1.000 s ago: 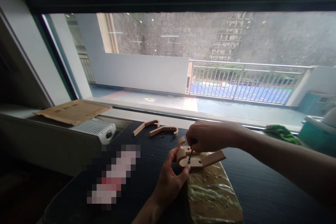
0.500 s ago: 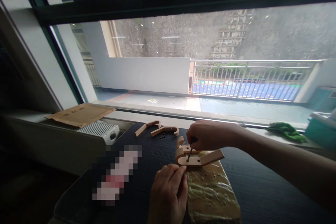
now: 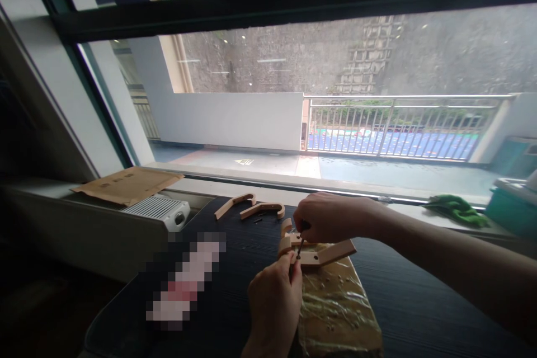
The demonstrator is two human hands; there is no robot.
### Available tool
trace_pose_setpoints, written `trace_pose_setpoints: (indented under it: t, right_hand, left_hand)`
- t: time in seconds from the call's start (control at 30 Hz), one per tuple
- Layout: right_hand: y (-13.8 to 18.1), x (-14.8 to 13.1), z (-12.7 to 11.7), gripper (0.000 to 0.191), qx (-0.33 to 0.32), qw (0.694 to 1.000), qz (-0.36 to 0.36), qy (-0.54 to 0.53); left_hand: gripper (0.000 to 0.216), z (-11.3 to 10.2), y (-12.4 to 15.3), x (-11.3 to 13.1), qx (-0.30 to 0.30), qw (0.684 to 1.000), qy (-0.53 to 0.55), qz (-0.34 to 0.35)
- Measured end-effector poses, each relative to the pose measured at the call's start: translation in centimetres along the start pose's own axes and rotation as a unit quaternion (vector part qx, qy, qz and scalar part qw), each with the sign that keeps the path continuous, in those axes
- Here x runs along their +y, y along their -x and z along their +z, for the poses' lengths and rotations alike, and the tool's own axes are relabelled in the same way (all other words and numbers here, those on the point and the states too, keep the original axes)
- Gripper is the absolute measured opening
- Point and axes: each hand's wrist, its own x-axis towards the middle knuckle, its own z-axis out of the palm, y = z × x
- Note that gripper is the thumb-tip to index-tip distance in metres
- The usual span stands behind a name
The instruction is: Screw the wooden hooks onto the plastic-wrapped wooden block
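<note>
My right hand (image 3: 321, 216) grips the dark handle of a screwdriver (image 3: 300, 245). The tool's shaft slants down to a hole in the nearer wooden hook (image 3: 331, 254). My left hand (image 3: 274, 293) is closed around that hook's left end, thumb and forefinger right beside the screwdriver's tip and hiding part of the wood. Whether a screw is between them is hidden. Behind lies another wooden hook (image 3: 289, 235), partly covered by my right hand and the screwdriver. Both hooks rest on a block wrapped in clear film (image 3: 339, 302), which has several small holes.
Two more wooden hooks (image 3: 235, 205) (image 3: 264, 210) lie at the back of the dark table (image 3: 235, 257), with small dark screws (image 3: 259, 220) beside them. A brown envelope (image 3: 128, 184) sits on a white heater at left. A green cloth (image 3: 455, 210) lies on the sill.
My left hand has moved up and right, from the block's edge onto the hook's end by the screwdriver tip. My right hand still holds the screwdriver in nearly the same place.
</note>
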Motion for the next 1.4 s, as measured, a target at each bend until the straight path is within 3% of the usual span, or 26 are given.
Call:
trace_pose_setpoints:
  t: [0.6,0.87,1.0,1.17,1.4]
  right_hand:
    - [0.1,0.5,0.1,0.019,-0.009,1.000,-0.016,-0.015]
    - [-0.2,0.4,-0.5,0.021,-0.037,0.998,0.056,-0.006]
    - [-0.2,0.2,-1.1,0.025,-0.055,0.998,0.021,-0.015]
    - [-0.6,0.8,-0.7,0.018,-0.031,0.999,-0.006,-0.024]
    - [-0.1,0.6,-0.7,0.024,-0.006,0.999,0.053,-0.010]
  left_hand:
    - [0.018,1.4,-0.5,0.9,0.001,0.999,0.018,-0.039]
    - [0.019,2.0,-0.3,0.3,0.024,0.996,0.079,-0.027]
    - [0.018,2.0,-0.3,0.3,0.028,0.996,0.086,-0.026]
    - [0.019,1.9,-0.2,0.4,0.031,0.996,0.081,-0.023]
    - [0.020,2.1,-0.3,0.4,0.037,0.995,0.085,-0.025]
